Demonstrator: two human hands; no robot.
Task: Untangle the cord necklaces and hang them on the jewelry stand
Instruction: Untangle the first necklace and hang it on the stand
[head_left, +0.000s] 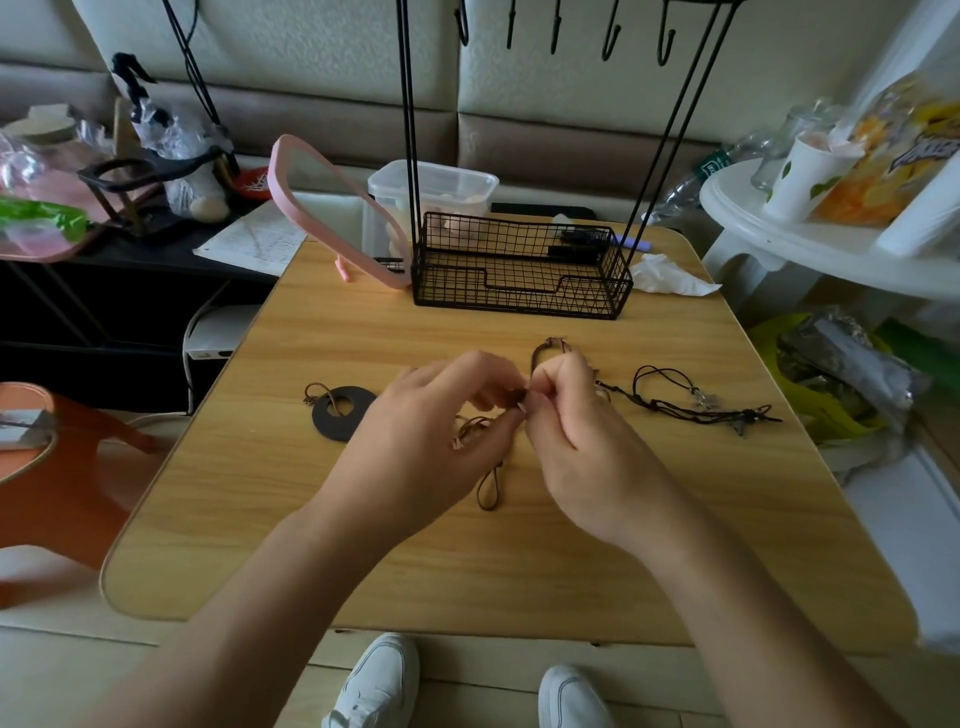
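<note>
At the table (363, 545) centre, left hand (431, 415) and right hand (566, 415) both pinch the brown cord necklace (534, 358) at 1 tangle; ease loops apart gently, never tugging. The jewelry stand (519, 296) is at the far edge.

The table (363, 545) is pale yellow wood with streaky grain. The basket (519, 291) is black wire in a square grid. Left of the basket, the mirror (283, 182) has a pink frame. In front of the basket lie a brown cord (491, 488), a dark brown disc (324, 423) and a black cord (675, 410). Right of the basket, the tissue (665, 275) is white, and the cup (800, 176) is white with green leaves.
</note>
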